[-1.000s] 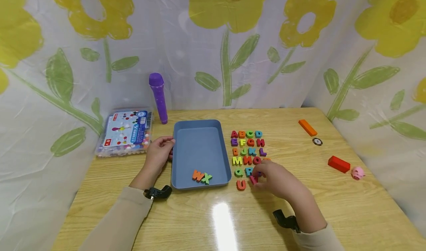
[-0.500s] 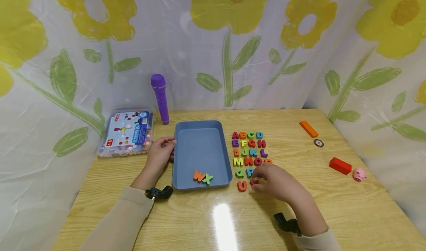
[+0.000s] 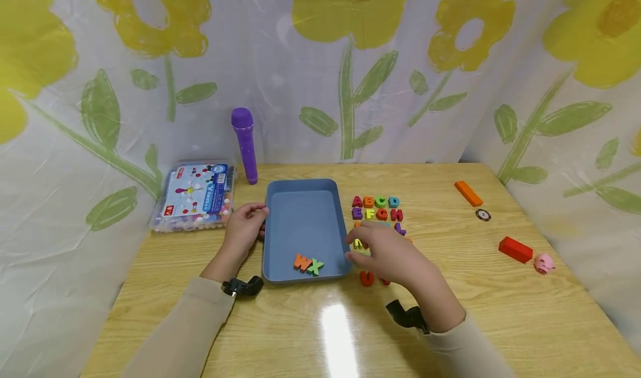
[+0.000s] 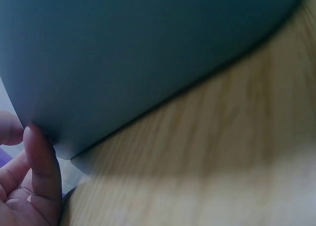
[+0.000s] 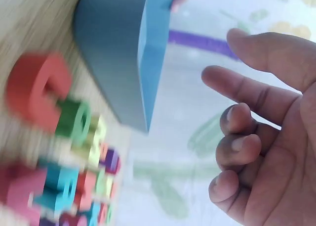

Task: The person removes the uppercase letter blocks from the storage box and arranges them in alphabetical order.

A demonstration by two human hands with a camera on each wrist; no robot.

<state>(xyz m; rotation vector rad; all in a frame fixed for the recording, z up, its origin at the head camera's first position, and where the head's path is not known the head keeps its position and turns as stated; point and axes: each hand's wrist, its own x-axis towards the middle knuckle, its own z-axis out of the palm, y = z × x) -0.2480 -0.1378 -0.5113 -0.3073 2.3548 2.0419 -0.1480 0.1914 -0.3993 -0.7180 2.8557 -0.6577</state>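
My left hand (image 3: 243,230) pinches the left rim of the blue-grey tray (image 3: 305,222) between thumb and finger; the left wrist view shows a fingertip (image 4: 37,147) against the tray's wall. Inside, near the front, lie an orange letter W (image 3: 302,263) and a green letter X (image 3: 315,266). My right hand (image 3: 388,253) is above the letters beside the tray's right rim. Nothing sits between its thumb and forefinger in the right wrist view, where the other fingers bend loosely. It hides several middle-row letters. A red letter U (image 3: 367,278) lies in front.
Rows of coloured letters begin with a red A (image 3: 357,201) right of the tray. Left stands a clear box (image 3: 195,197) of beads; a purple microphone (image 3: 245,144) is behind. Far right are an orange block (image 3: 468,194), a round chip (image 3: 483,215), a red block (image 3: 516,249) and a pink pig (image 3: 544,263).
My right hand has let go of the red letter V in the front row and moved left and away from me, to the tray's right rim. The left hand stays on the tray.
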